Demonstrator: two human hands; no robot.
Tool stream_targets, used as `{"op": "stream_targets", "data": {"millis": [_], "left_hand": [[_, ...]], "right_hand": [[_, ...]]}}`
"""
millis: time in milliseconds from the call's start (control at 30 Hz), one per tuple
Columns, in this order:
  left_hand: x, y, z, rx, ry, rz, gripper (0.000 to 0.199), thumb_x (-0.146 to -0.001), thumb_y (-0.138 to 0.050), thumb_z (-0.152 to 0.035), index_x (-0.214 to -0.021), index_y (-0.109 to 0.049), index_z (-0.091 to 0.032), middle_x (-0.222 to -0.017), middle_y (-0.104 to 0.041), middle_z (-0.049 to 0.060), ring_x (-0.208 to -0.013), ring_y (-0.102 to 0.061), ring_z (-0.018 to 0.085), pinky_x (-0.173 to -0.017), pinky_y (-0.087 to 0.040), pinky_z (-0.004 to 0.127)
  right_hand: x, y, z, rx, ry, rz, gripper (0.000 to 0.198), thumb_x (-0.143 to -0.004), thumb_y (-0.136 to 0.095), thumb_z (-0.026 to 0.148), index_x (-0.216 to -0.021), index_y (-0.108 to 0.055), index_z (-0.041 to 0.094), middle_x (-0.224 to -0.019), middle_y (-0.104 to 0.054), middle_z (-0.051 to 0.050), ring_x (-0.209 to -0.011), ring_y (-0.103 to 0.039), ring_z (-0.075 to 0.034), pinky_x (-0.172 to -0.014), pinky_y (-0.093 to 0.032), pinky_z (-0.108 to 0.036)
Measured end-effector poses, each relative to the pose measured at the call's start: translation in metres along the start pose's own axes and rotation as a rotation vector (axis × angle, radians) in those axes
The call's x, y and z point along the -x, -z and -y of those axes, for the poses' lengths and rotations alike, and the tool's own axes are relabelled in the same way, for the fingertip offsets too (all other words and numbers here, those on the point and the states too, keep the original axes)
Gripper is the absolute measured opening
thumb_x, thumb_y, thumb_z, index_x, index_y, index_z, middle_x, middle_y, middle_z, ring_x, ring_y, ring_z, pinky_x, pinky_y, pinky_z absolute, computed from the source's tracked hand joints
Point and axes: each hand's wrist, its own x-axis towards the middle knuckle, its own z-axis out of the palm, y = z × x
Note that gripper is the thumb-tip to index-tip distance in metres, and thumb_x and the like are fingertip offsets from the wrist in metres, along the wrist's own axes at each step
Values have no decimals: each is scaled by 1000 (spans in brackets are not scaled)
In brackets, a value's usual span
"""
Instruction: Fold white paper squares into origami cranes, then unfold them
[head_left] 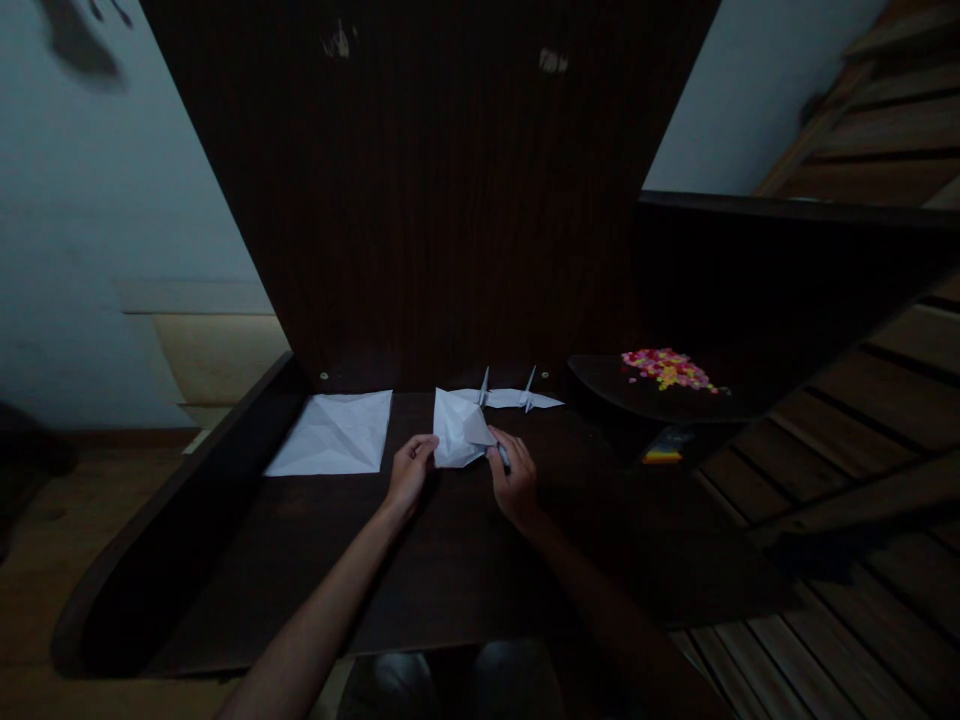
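Note:
Between my hands is a white sheet of folding paper [454, 432], creased and partly folded, its right side bent over. My left hand [409, 472] pinches its left edge between thumb and fingers. My right hand [514, 476] is closed on the folded right side, and the fingers hide part of that fold. Just behind the sheet, two folded paper cranes [527, 399] sit side by side, the left one partly covered by the sheet. Left of my left hand, a larger white creased sheet [334, 436] lies flat on the dark wooden desk [435, 570].
A pile of small pink, red and yellow pieces [667, 368] lies on a rounded dark shelf [600, 385] at the right. A raised side panel [172, 530] bounds the desk's left, and a tall dark board [442, 200] stands behind. Wooden slats [840, 460] are at far right.

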Motion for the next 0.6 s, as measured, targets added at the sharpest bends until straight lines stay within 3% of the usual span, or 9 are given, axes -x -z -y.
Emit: {"op": "stream_targets", "data": {"millis": [233,400,600], "left_hand": [[4,-2,-11,134,88,-1,30,-54,-75,-38,-71,-65,-15,-70,-62,-1,-61,-57,13,-57,-47,25],[1,1,-13,186,114,-15,29,-55,-75,-34,-74,-64,-14,-73,-62,0,-64,-59,13,-54,-48,23],[0,3,-16,262,138,12,24,-58,-74,-29,-74,-63,-13,-73,-63,1,-67,-62,14,-55,-50,21]], "right_hand": [[-1,-1,-2,30,-107,-44,27,-94,-42,29,-93,-66,17,-80,-67,-8,-74,-63,-19,-72,-50,-30],[-4,1,-1,-121,-258,-81,27,-92,-46,35,-78,-61,18,-74,-60,-4,-68,-58,-15,-63,-47,-25],[-9,0,-9,-367,-510,-90,28,-84,-55,42,-76,-61,16,-62,-57,0,-53,-56,-13,-51,-46,-24]]}}
